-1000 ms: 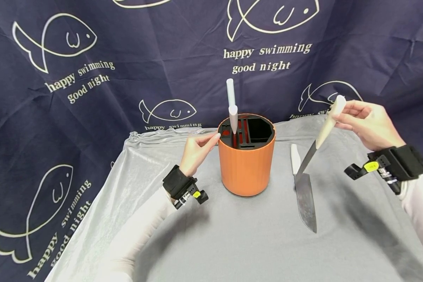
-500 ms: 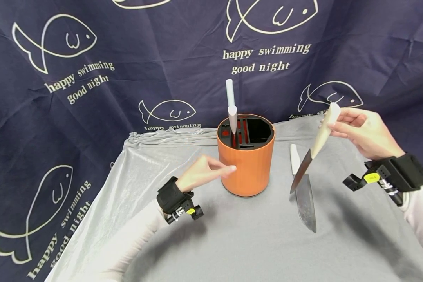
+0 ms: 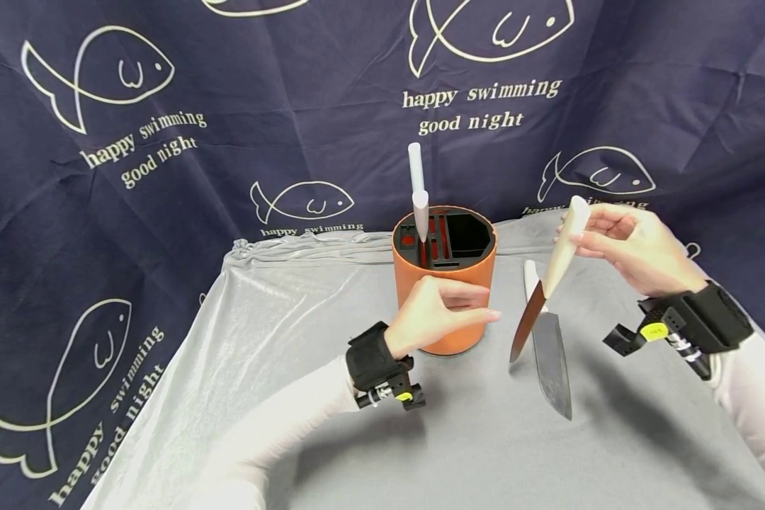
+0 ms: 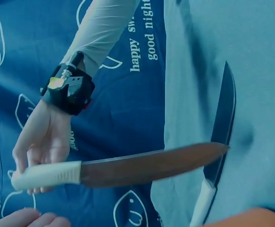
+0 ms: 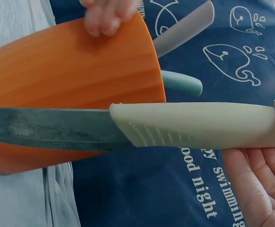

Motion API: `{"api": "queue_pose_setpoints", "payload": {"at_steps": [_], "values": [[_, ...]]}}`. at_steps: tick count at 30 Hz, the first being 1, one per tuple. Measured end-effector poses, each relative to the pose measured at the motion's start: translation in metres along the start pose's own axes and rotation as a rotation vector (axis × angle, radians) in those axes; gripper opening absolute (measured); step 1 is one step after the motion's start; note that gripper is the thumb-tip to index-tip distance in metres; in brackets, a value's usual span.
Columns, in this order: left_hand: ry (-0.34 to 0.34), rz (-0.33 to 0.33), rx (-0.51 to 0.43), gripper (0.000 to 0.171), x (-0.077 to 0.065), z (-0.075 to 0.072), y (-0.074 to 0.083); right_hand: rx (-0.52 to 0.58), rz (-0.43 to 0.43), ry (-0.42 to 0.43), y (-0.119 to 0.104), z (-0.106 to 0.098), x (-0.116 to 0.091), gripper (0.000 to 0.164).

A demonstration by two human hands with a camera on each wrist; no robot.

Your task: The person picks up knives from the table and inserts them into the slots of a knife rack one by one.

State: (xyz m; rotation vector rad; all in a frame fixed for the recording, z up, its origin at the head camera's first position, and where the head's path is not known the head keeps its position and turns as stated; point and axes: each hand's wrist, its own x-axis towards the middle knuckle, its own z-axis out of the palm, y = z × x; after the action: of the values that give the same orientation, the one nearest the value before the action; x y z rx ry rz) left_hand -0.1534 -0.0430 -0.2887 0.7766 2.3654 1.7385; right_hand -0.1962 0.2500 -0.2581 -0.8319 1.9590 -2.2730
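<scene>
My right hand [image 3: 637, 248] pinches a kitchen knife [image 3: 561, 251] near the top of its cream handle, the blade slanting down to the left. In the right wrist view the handle [image 5: 199, 124] runs between thumb and fingers. Thumb and fingers parted and holding nothing, my left hand [image 3: 443, 312] is in front of the orange knife block [image 3: 414, 283], left of the knife. Under the raised knife a second, broad-bladed knife [image 3: 551, 361] lies on the cloth, its white handle toward the back. Two pale-handled knives [image 3: 421, 205] stand upright in the block.
Grey cloth [image 3: 484, 453] covers the table. The block's black slotted top [image 3: 443, 265] has narrow slots and one large opening at the right. Behind the table hangs a dark blue curtain [image 3: 331, 106] printed with fish and lettering.
My left hand has left the block's rim, coming down and then right across its front, its thumb and fingers spreading. The right hand has moved left and slightly down with the knife.
</scene>
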Motion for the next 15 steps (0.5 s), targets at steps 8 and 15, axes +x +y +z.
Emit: {"api": "queue_pose_setpoints", "payload": {"at_steps": [8,15], "values": [[0.102,0.04,-0.041,0.04,0.016,0.031,0.002,0.004,-0.004,-0.004,0.003,0.012,-0.003,0.027],[0.124,0.102,-0.069,0.048,0.029,0.047,0.005,0.037,-0.005,-0.051,0.006,0.018,-0.004,0.031]]}}
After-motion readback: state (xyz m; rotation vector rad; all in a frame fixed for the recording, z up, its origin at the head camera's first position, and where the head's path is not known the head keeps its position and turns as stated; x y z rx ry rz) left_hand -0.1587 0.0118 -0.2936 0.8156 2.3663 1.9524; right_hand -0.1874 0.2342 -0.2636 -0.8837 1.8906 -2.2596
